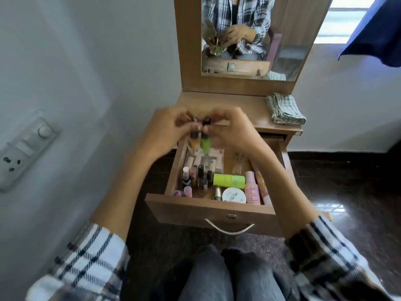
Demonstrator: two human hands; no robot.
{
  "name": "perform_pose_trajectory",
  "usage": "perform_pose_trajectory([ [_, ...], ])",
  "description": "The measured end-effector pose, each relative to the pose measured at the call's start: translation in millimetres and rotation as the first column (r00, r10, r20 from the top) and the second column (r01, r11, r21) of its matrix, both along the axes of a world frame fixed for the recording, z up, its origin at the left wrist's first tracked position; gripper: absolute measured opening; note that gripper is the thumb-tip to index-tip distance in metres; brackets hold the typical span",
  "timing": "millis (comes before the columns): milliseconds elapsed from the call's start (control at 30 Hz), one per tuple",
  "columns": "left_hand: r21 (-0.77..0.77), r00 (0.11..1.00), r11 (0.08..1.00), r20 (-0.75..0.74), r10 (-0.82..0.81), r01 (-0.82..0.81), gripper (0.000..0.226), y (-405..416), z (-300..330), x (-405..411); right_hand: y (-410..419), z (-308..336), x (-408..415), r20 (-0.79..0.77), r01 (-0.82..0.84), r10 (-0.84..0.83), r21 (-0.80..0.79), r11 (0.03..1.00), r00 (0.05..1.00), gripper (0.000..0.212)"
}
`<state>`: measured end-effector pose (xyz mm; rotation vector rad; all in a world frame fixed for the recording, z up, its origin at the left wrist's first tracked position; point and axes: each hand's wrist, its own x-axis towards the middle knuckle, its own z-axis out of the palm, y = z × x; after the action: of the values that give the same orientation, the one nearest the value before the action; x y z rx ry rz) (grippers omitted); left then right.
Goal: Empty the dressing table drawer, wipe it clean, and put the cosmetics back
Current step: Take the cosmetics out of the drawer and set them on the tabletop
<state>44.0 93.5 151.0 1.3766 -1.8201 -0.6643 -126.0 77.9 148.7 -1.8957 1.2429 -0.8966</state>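
Observation:
The wooden drawer (208, 208) stands pulled out, full of cosmetics: nail polish bottles (199, 178), a lime green tube (229, 180), a white round jar (234, 195), a pink spray bottle (251, 190). Above its back end, my left hand (167, 127) pinches a small dark-capped bottle (42, 135). Beside it, my right hand (230, 129) pinches a green nail polish bottle (53, 143) by its black cap. Both hands are blurred and close together.
A folded checked cloth (285, 108) lies on the dressing table top (219, 103) at the right. The mirror (249, 38) rises behind. A wall with a switch panel (23, 151) is at the left. Dark glossy floor (347, 181) spreads to the right; my knees are below the drawer.

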Motion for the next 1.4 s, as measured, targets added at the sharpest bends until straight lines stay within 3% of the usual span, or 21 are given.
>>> perform_pose_trajectory([
  [133, -0.112, 0.99, 0.99, -0.12, 0.074, -0.088, 0.013, -54, 18, 4, -54, 17, 21, 0.126, 0.055, -0.045, -0.08, 0.995, 0.991, 0.022],
  [367, -0.075, 0.904, 0.967, -0.38, 0.196, -0.242, 0.01, -164, 2, 11, -172, 7, 56, 0.19, 0.142, -0.117, -0.125, 0.982, 0.975, 0.023],
  [600, -0.056, 0.904, 0.959, -0.353, 0.242, -0.279, 0.013, -227, -38, 19, -231, -30, 72, 0.147, 0.19, -0.173, -0.117, 0.975, 0.974, 0.024],
  [967, -0.067, 0.896, 0.931, -0.306, 0.322, -0.358, 0.023, -254, -53, 30, -252, -50, 84, 0.115, 0.231, -0.219, -0.095, 0.968, 0.969, 0.037],
  [1200, -0.021, 0.893, 0.928, -0.282, 0.352, -0.372, 0.02, -259, -69, 31, -256, -62, 87, 0.247, 0.304, -0.275, -0.088, 0.949, 0.929, 0.028],
  [1400, -0.004, 0.903, 0.929, -0.235, 0.359, -0.37, 0.021, -256, -71, 31, -251, -63, 84, 0.251, 0.37, -0.325, -0.161, 0.915, 0.912, 0.029],
])
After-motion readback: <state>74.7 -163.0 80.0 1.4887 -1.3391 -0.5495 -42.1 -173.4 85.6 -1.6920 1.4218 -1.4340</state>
